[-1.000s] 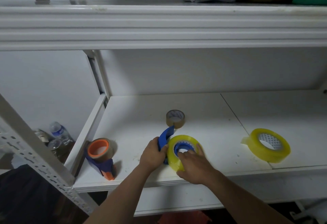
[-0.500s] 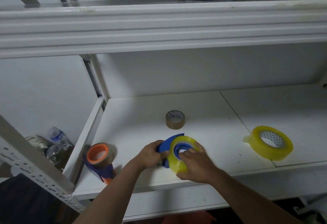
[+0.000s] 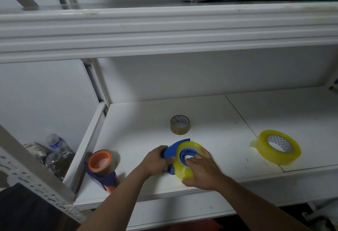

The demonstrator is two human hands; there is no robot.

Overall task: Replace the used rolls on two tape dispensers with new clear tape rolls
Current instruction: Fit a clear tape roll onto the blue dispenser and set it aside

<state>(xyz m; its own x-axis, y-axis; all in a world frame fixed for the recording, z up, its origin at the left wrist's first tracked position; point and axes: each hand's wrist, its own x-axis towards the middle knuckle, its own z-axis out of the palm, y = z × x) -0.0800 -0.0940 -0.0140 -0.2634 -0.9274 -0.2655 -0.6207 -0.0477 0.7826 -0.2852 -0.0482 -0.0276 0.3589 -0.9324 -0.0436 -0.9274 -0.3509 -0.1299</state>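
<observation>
Left hand [image 3: 155,159] curled round the handle end of the blue plastic tape dispenser [image 3: 172,151], which lies on the white shelf board [image 3: 139,139] near the front edge, about mid-left. Right hand [image 3: 203,170] lies over the yellowish clear tape roll [image 3: 184,171] sitting on the dispenser's blue hub, fingers bent over the roll's top face and into the hub opening, thumb on the near rim; somewhat motion-blurred, exact finger contact hard to read. Second yellowish clear tape roll [image 3: 279,149] lies flat to the right on the shelf, well apart, loose tab on its left side. Small brown used tape roll [image 3: 180,124] stands just behind the dispenser, not touching. Second dispenser, blue with orange hub and brown roll [image 3: 101,164], lies at the shelf's left front corner. Plastic bottles [image 3: 54,145] below left, outside the shelf.
</observation>
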